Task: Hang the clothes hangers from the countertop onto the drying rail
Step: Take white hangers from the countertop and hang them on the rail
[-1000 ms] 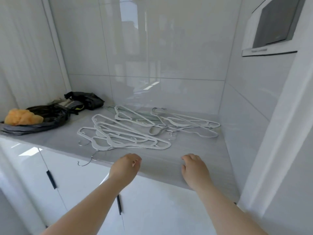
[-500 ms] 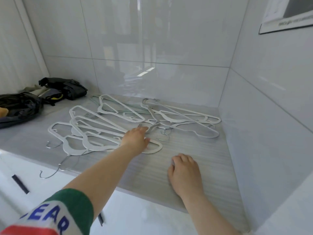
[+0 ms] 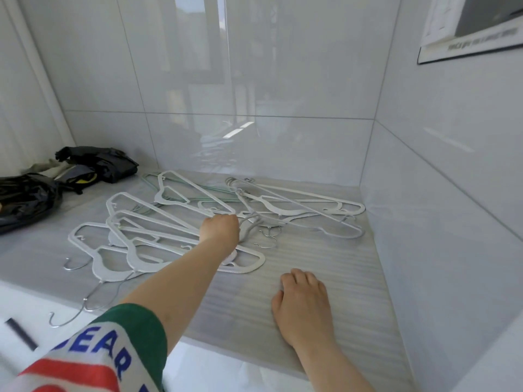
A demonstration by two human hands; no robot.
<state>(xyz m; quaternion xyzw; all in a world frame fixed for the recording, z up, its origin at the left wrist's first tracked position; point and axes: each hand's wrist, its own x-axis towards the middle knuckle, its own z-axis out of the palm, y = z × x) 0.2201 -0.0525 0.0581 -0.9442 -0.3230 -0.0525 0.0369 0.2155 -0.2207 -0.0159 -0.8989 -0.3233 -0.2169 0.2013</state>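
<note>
Several white plastic hangers (image 3: 141, 222) with metal hooks lie tangled on the grey countertop (image 3: 339, 267). A second bunch of white hangers (image 3: 300, 206) reaches toward the right wall. My left hand (image 3: 222, 230) is stretched over the middle of the pile, its fingers curled down round the neck of a white hanger (image 3: 250, 226). My right hand (image 3: 302, 301) rests flat on the bare countertop near the front edge, holding nothing. No drying rail is in view.
Black plastic bags (image 3: 25, 199) and a dark bundle (image 3: 99, 165) sit at the left of the counter. Glossy tiled walls close the back and right side. One hanger hook (image 3: 68, 315) overhangs the front edge above white cabinet doors.
My left hand has reached farther into the pile and curled its fingers on a hanger. My right hand has settled flat on the counter. My view has moved closer.
</note>
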